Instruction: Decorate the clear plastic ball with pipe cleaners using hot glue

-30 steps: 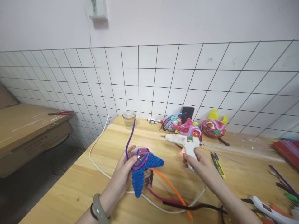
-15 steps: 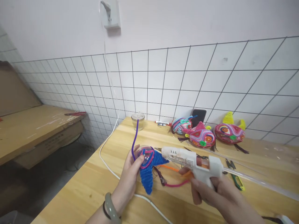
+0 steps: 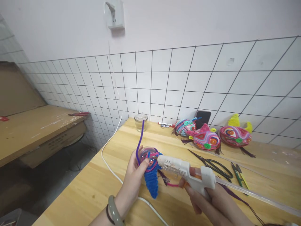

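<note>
Your white glue gun has come in from the right over the last second: it was well apart from the clear, rounded piece, and now its nozzle overlaps that piece beside your left thumb, by the pink loop. That puts the gun in working position at the piece, though you cannot tell from this angle whether the tip touches or any glue has come out. Your left hand is curled around the piece's left side, thumb pressed on top, steadying it low over the front part of the wooden bench. One blue fuzzy flap points toward you; the other is mostly behind the gun. A purple fuzzy stem rises beside your left fingers. Your right hand is closed around the gun's handle; how far the trigger is squeezed cannot be told. Black-handled scissors lie beyond the gun, with three colourful ornaments behind them.
</note>
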{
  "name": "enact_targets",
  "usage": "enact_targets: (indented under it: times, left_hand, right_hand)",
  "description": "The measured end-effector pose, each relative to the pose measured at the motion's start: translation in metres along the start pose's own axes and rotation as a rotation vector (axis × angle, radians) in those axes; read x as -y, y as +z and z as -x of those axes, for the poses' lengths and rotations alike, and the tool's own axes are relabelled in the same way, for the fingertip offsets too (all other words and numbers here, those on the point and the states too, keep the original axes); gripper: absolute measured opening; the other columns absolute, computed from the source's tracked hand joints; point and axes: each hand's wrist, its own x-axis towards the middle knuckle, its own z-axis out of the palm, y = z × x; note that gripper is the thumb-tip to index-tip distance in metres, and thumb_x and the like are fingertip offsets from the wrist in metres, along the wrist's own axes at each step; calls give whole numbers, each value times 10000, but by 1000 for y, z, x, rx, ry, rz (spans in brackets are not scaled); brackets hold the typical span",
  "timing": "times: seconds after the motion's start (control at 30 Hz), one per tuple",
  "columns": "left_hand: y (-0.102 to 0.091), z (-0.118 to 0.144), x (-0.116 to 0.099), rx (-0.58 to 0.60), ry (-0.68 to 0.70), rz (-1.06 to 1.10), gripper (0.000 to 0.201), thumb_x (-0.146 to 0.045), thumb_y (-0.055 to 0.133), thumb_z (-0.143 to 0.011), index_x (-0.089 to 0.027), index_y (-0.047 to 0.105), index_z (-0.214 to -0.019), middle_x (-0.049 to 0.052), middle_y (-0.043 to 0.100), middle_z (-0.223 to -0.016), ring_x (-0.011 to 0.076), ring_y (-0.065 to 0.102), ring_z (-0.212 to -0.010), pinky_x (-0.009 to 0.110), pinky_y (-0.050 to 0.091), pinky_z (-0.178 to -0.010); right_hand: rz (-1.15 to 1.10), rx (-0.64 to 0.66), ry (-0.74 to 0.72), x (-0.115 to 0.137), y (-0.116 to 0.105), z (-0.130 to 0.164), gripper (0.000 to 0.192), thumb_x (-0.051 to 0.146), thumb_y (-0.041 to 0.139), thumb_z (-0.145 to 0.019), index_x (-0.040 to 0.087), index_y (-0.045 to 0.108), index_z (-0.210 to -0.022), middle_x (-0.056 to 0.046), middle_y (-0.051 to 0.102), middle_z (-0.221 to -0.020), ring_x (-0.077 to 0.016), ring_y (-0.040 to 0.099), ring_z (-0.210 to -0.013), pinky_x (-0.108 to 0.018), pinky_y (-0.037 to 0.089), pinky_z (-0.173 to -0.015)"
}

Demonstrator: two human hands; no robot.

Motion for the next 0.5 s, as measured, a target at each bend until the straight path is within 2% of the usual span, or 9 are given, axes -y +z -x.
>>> enact_targets:
  times: [0.1, 0.23, 0.5]
  left_hand:
    - [1, 0, 0, -13, -8, 7, 375, -305, 677, -778, -256, 575, -1135, 26, 684, -1118, 190, 602, -1059, 299, 445, -909]
    - [2, 0, -1, -8, 6, 16, 353, -300, 685, -768, -245, 597, -1105, 26, 689, -1093, 187, 603, -1045, 295, 439, -916]
    - [2, 0, 0, 7, 16, -10, 354, -305, 666, -782, -240, 578, -1118, 34, 683, -1101, 191, 591, -1068, 308, 432, -936]
  right_hand:
    - [86, -10, -55, -2, -3, -1, 332, 491, 565, -817, 231, 638, -1011, 18, 606, -602, -157, 575, -533, -191, 496, -557]
    - [159, 74, -73, -9, -6, -1, 325, 493, 549, -822, 227, 650, -978, 13, 624, -583, -167, 599, -518, -200, 511, -534]
    - [189, 7, -38, -13, -1, 1, 344, 505, 542, -827, 236, 630, -1022, 18, 621, -582, -159, 566, -478, -200, 492, -467]
